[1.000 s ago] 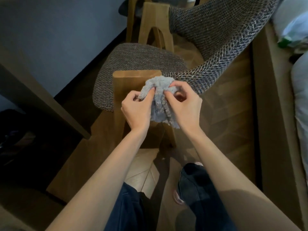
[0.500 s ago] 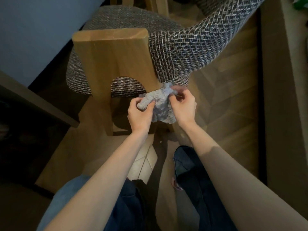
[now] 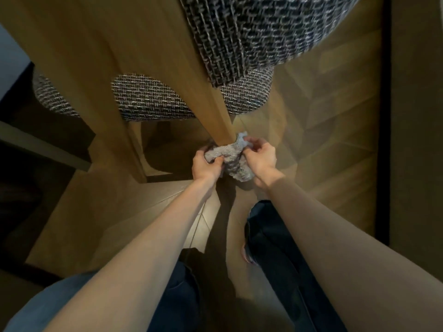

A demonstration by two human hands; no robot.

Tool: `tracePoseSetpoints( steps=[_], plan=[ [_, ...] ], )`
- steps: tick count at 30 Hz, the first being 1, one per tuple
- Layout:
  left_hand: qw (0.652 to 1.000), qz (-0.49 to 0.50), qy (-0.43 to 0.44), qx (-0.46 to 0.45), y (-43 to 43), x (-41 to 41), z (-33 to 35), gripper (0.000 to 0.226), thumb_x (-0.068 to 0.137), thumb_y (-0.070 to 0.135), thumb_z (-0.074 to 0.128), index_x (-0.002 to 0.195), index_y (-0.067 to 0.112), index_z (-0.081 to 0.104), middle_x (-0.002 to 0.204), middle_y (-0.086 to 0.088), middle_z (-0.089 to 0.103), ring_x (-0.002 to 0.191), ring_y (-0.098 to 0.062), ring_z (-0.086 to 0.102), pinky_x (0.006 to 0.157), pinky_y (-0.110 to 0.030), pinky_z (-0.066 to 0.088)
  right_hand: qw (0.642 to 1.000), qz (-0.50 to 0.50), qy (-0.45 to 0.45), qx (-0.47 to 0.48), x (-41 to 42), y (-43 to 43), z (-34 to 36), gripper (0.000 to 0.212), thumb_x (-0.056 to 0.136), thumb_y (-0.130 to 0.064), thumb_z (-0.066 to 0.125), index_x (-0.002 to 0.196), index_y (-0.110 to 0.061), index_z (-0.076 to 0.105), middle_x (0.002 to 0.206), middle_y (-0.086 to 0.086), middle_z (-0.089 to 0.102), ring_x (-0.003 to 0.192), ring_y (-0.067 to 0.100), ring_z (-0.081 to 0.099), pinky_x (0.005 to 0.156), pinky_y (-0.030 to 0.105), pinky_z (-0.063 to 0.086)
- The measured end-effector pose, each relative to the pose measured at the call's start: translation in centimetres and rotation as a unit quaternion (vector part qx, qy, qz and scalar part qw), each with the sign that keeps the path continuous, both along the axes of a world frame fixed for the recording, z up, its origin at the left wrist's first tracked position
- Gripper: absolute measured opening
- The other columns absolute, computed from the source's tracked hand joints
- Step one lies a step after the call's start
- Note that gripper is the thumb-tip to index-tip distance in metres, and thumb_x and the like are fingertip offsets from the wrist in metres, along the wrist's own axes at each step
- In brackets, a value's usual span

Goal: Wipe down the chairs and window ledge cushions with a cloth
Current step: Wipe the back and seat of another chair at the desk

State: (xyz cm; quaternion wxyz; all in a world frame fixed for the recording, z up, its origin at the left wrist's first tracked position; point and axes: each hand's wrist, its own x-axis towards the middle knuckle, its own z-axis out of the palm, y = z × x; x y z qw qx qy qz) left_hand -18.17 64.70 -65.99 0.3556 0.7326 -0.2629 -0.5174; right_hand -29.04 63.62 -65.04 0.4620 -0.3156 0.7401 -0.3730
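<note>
I am in a lived-in room of a home: a tweed-upholstered wooden chair (image 3: 148, 99) stands on a herringbone parquet floor (image 3: 335, 130).

It is dim and warm in here. The brightest spot is a pale strip of floor (image 3: 203, 219) between the arms (image 3: 148, 248), with a soft haze on the boards beside the right hand (image 3: 260, 161). Deep shadow swallows the left side under the worktop (image 3: 45, 149). The chair back (image 3: 251, 32) up top is smeared with blur, and straight lines bow at the edges. The cloth (image 3: 230, 159), gripped by the left hand (image 3: 206, 166) too, looks sharpest.
</note>
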Motion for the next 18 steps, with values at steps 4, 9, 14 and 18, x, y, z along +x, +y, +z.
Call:
tracePoseSetpoints(
  steps=[4, 9, 14, 18],
  plan=[
    [0.998, -0.021, 0.045, 0.036, -0.7, -0.6, -2.5, 0.051, 0.089, -0.003, 0.058, 0.136, 0.011, 0.044, 0.128, -0.013, 0.055, 0.111, -0.028, 0.058, 0.093, -0.042, 0.052, 0.999, -0.009, -0.021, 0.036, -0.7, -0.3, -3.2, 0.033, 0.087, 0.004, 0.055, 0.083, -0.029, 0.056, 0.115, 0.011, 0.065, 0.108, 0.027, 0.061, 0.098, 0.043, 0.049],
    [0.994, -0.039, 0.079, 0.070, -1.2, -1.5, -4.5, 0.050, 0.091, -0.012, 0.049, 0.136, 0.008, 0.041, 0.117, -0.007, 0.051, 0.084, -0.013, 0.052, 0.055, -0.014, 0.049, 0.994, -0.016, -0.054, 0.094, -1.3, -0.7, -5.8, 0.031, 0.093, 0.002, 0.048, 0.088, -0.028, 0.054, 0.119, 0.012, 0.060, 0.104, 0.032, 0.062, 0.070, 0.037, 0.055],
    [0.991, -0.010, 0.109, 0.073, -1.4, -2.0, -4.3, 0.050, 0.090, -0.014, 0.048, 0.136, 0.003, 0.039, 0.133, -0.017, 0.050, 0.114, -0.029, 0.054, 0.088, -0.037, 0.051, 0.980, -0.056, -0.146, 0.126, -1.5, -0.9, -5.9, 0.030, 0.094, 0.009, 0.042, 0.095, -0.019, 0.054, 0.106, 0.015, 0.062, 0.110, 0.042, 0.060, 0.046, 0.024, 0.046],
    [0.995, 0.009, 0.090, 0.052, -0.6, -1.1, -2.6, 0.050, 0.087, -0.009, 0.058, 0.135, 0.001, 0.046, 0.131, -0.019, 0.054, 0.120, -0.032, 0.054, 0.103, -0.043, 0.045, 0.978, -0.049, -0.173, 0.107, -1.2, -0.6, -3.7, 0.026, 0.093, 0.004, 0.049, 0.105, -0.017, 0.056, 0.110, 0.012, 0.064, 0.089, 0.023, 0.065, 0.053, 0.019, 0.053]
  ],
)
